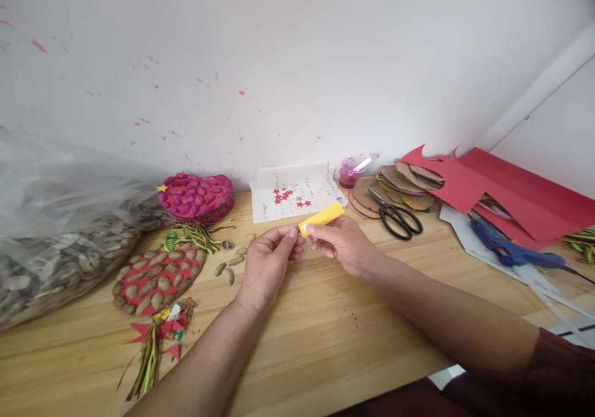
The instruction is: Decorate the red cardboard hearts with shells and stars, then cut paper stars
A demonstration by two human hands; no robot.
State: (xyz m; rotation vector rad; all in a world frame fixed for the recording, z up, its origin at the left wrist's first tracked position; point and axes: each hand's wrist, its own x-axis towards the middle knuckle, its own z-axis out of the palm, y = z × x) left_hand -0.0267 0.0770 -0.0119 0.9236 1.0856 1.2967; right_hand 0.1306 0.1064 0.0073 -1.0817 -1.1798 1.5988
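Note:
A folded yellow paper strip [323, 217] is held above the wooden table [325, 330], between both hands. My right hand [344, 243] pinches its lower end with thumb and fingers. My left hand [269, 262] is closed in a pinch at that same end, fingertips touching the strip. Just behind the hands lies a white sheet [292, 197] with small red and yellow stars on it.
Black scissors [395, 215] lie right of the hands beside cardboard discs [404, 184]. Red paper [502, 191] and a blue glue gun [511, 253] are far right. Left: a red heart covered with shells [155, 277], a pink heart [198, 195], loose shells [227, 268], a plastic bag of shells [56, 243].

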